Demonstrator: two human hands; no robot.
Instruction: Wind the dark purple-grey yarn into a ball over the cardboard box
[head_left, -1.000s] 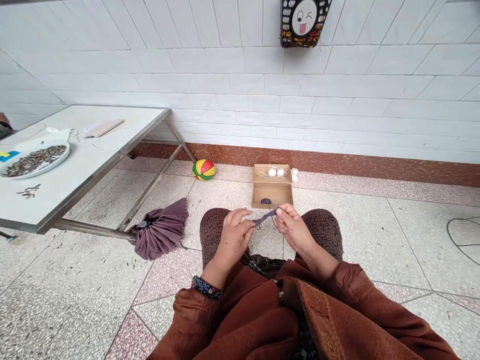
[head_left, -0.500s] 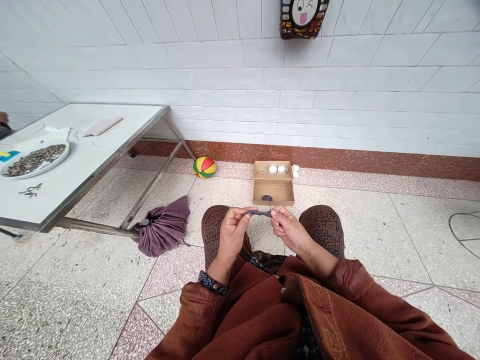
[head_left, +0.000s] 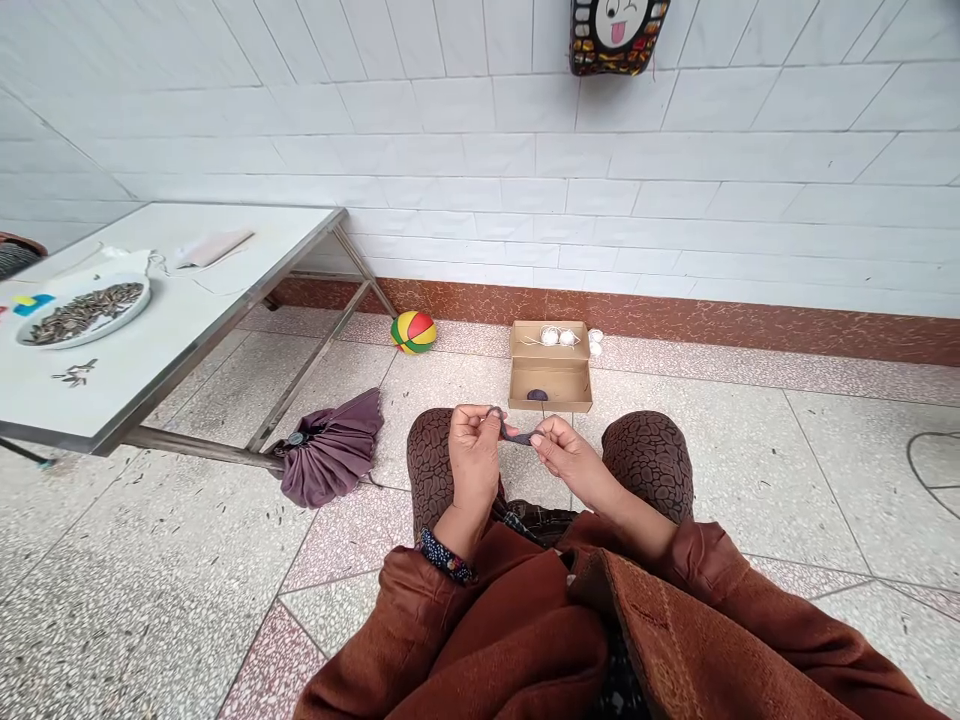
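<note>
- The left hand (head_left: 474, 455) pinched one end of a short dark cord (head_left: 514, 434) between thumb and fingertips, fingers curled shut on it
- The right hand (head_left: 571, 458) nipped the other end the same way, so the cord sagged in a shallow curve between the two hands, above the knees
- Just beyond the hands an open cardboard box (head_left: 550, 377) stood on the floor (head_left: 750, 470), a dark lump inside and pale balls on its flap
- A striped ball (head_left: 413, 331) lay by the wall, left of the box
- A folded purple umbrella (head_left: 334, 450) lay at the near corner of the table (head_left: 161, 330), which carried a plate of seeds (head_left: 82, 311) near its left edge
</note>
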